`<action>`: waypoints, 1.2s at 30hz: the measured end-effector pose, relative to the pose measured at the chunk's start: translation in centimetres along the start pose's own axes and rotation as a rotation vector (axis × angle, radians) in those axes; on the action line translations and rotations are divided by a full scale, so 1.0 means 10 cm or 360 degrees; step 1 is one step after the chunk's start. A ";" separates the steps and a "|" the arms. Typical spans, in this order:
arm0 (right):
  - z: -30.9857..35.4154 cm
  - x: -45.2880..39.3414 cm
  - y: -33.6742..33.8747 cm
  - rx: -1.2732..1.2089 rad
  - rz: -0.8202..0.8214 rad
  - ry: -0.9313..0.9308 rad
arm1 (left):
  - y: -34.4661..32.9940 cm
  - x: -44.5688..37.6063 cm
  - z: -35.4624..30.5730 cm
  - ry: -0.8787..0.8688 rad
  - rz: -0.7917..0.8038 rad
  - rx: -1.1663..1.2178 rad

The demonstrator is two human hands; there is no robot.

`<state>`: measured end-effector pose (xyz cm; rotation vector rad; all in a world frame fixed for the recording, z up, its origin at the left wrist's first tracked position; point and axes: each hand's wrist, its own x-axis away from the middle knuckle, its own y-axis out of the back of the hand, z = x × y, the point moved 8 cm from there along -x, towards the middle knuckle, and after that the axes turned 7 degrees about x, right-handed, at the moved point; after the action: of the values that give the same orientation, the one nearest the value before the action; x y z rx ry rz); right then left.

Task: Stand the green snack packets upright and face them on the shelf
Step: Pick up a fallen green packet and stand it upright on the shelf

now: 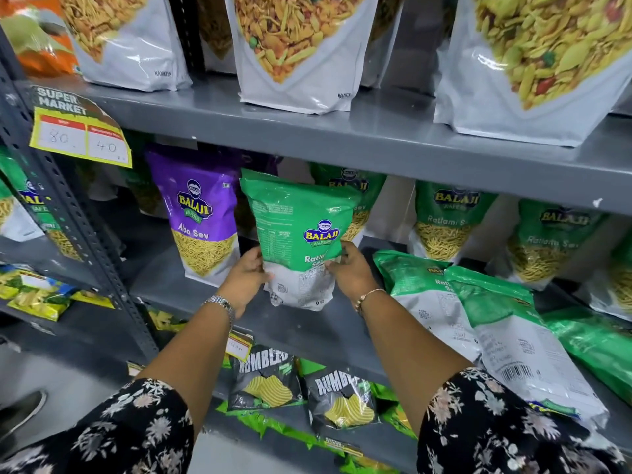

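**Two hands hold a green snack packet upright at a grey shop shelf**

A person stands before a grey metal shelf (342, 323), both arms reaching forward in dark floral sleeves. The left hand (244, 277) and the right hand (352, 271) grip the lower part of one green packet (297, 230), one hand on each side edge, fingers curled around it and thumbs pressed on the near face. The packet stands upright over the middle shelf, its printed back panel toward the camera. Whether its base touches the shelf cannot be told.

Just to its left stands a purple packet (201, 213), upright and facing out. Behind the held packet another green one is mostly hidden. To the right, two upright green packets (448, 220) stand at the back of the same shelf, the farther one blurred. In front of them, several fallen green packets (506, 340) lie flat and overlapping, and the rightmost is cut off by the frame edge.

Above, large white pouches (297, 59) are cropped at the top. A yellow price tag (80, 135) hangs at upper left with faint handwritten numbers. Below, black crisp bags (263, 381) are partly hidden by the arms.
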<state>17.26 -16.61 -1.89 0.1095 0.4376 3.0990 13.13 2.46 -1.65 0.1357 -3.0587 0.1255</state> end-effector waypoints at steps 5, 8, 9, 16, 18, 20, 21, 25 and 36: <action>-0.04 0.05 0.08 0.0119 -0.0017 -0.0041 | 0.09 -0.03 0.01 -0.0003 -0.0044 -0.0098; -0.02 0.07 0.13 0.0378 -0.0030 -0.0010 | 0.13 -0.08 0.03 0.0033 -0.0080 -0.0180; -0.01 0.08 0.14 0.0439 -0.0044 0.0001 | 0.15 -0.08 0.06 0.0055 -0.0108 -0.0193; 0.00 0.06 0.17 0.0508 -0.0099 -0.0018 | 0.23 -0.13 0.20 0.0108 -0.0215 -0.0103; -0.03 0.07 0.17 0.0497 -0.0163 -0.0061 | 0.21 -0.13 0.20 0.0112 -0.0199 -0.0061; -0.12 0.09 0.17 0.0440 -0.0253 -0.0151 | 0.20 -0.12 0.21 0.0134 -0.0194 -0.0001; -0.21 0.11 0.17 0.0383 -0.0287 -0.0242 | 0.19 -0.12 0.23 0.0157 -0.0189 0.0035; -0.52 0.25 -0.05 -0.0124 -0.0223 -0.0631 | 0.17 -0.14 0.20 0.0162 -0.0148 0.0098; -0.32 0.27 -0.42 -0.0292 0.0018 -0.0159 | -0.06 0.41 0.03 -0.0127 0.0080 0.0067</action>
<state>14.35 -13.39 -5.93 0.2633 0.1500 3.1076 9.13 1.47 -1.59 0.0683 -3.1413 0.1917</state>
